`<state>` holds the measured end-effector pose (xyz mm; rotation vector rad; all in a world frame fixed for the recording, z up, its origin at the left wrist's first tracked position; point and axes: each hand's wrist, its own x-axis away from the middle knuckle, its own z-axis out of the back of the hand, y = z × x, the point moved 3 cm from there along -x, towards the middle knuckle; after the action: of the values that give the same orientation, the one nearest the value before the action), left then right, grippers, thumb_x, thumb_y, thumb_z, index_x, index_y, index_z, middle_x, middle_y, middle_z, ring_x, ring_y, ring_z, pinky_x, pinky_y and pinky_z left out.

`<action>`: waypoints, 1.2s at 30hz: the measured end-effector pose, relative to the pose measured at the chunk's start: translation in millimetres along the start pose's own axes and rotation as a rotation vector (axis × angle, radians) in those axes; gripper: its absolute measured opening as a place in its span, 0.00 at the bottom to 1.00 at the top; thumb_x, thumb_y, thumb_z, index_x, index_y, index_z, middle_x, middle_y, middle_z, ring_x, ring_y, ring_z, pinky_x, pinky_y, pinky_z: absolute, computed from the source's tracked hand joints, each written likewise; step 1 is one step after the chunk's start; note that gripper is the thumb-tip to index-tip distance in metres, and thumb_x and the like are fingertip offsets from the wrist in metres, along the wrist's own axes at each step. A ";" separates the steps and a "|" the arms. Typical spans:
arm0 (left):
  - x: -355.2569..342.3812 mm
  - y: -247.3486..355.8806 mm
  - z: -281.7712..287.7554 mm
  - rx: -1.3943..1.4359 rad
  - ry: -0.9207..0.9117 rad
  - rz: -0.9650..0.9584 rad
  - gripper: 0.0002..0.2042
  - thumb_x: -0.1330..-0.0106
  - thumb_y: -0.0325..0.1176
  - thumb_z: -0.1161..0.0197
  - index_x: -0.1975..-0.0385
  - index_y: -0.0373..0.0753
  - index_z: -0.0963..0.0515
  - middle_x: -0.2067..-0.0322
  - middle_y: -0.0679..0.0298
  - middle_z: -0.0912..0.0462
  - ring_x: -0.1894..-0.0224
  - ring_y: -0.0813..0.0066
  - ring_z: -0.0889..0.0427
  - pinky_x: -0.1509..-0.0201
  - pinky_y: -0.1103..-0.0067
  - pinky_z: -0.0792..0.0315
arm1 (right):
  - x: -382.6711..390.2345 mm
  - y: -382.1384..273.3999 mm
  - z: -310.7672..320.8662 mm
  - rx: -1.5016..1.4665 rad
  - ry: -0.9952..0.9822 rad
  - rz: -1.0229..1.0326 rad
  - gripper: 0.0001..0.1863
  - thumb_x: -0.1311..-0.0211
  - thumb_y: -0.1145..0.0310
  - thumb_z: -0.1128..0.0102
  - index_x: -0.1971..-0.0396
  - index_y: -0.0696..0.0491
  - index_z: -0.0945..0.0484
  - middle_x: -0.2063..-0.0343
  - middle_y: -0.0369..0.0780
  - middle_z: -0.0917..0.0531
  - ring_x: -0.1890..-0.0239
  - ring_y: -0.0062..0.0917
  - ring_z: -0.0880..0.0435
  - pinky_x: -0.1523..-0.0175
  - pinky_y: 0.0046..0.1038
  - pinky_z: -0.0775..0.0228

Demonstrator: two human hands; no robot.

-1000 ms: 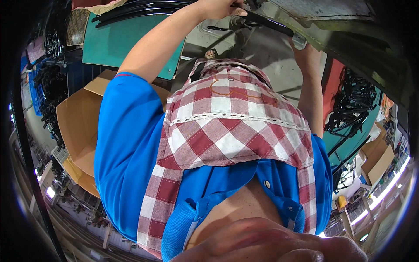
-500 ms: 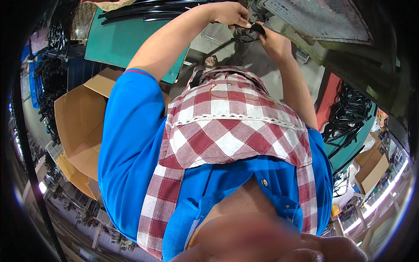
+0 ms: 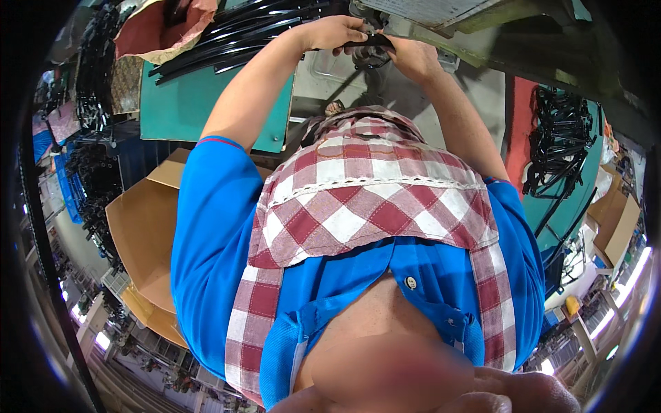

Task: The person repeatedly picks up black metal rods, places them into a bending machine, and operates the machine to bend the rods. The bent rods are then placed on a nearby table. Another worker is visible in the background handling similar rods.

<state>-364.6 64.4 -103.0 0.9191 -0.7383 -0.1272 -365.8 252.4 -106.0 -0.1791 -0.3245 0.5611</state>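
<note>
Both my arms reach forward to the far middle of the head view. Between my hands is a short, shiny black strip, lying roughly level. My left hand pinches its left end with bent fingers. My right hand is closed round the other end, its fingers partly hidden behind the strip. Just beyond and below the hands stands a dark metal machine part, too small to make out well.
A machine with a grey plate overhangs at the far right. Long black strips and a red paper sack lie on a green table at left. An open cardboard box stands nearer. Black parts are heaped at right.
The view has shifted, bringing more of the sack and strips into sight. My hands appear a little further left, and the black strip has turned from slanting to nearly level.
</note>
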 end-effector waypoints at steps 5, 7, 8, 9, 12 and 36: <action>-5.9 -14.2 0.8 0.063 0.009 -0.075 0.20 0.32 0.47 0.43 0.53 0.35 0.23 0.73 0.65 0.20 0.75 0.79 0.23 0.68 0.80 0.29 | -8.3 -0.4 -6.6 -0.079 0.006 0.022 0.21 0.35 0.56 0.47 0.42 0.31 0.29 0.58 0.43 0.17 0.54 0.42 0.20 0.50 0.42 0.31; 27.3 30.0 7.8 0.033 0.088 0.020 0.18 0.32 0.44 0.42 0.55 0.34 0.22 0.69 0.63 0.18 0.67 0.73 0.19 0.60 0.76 0.27 | -7.5 2.6 -5.2 -0.088 0.028 0.003 0.21 0.36 0.58 0.45 0.42 0.33 0.28 0.56 0.42 0.18 0.52 0.42 0.21 0.48 0.41 0.32; 0.1 1.8 9.0 0.043 0.128 -0.142 0.17 0.33 0.44 0.42 0.55 0.35 0.22 0.68 0.62 0.18 0.65 0.70 0.20 0.58 0.75 0.27 | -4.9 -2.7 1.3 -0.087 0.097 0.045 0.21 0.38 0.59 0.43 0.43 0.35 0.27 0.52 0.43 0.20 0.47 0.42 0.24 0.45 0.41 0.34; -27.8 -24.0 13.2 0.046 0.161 -0.308 0.17 0.34 0.44 0.42 0.55 0.36 0.22 0.68 0.61 0.18 0.63 0.68 0.20 0.56 0.74 0.28 | -10.7 7.9 -11.6 -0.108 0.229 0.132 0.20 0.39 0.60 0.41 0.46 0.38 0.25 0.49 0.44 0.22 0.45 0.42 0.26 0.44 0.41 0.35; -89.3 -43.8 31.8 -0.315 0.423 -0.626 0.16 0.40 0.39 0.40 0.54 0.40 0.22 0.55 0.49 0.19 0.50 0.51 0.22 0.48 0.65 0.29 | 1.3 9.7 -5.7 -0.016 0.292 0.108 0.19 0.41 0.60 0.41 0.48 0.41 0.24 0.50 0.45 0.23 0.45 0.44 0.27 0.42 0.42 0.37; -192.1 24.1 51.1 -0.809 0.556 -0.306 0.09 0.39 0.31 0.46 0.67 0.42 0.17 0.62 0.60 0.17 0.56 0.62 0.18 0.54 0.68 0.27 | 25.4 55.4 -53.1 0.006 0.316 0.021 0.21 0.40 0.67 0.39 0.46 0.47 0.28 0.55 0.44 0.25 0.50 0.40 0.27 0.44 0.40 0.37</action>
<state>-545.9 121.7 -165.9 0.2488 0.0084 -0.3897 -354.3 308.3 -163.2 -0.2622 -0.0139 0.5450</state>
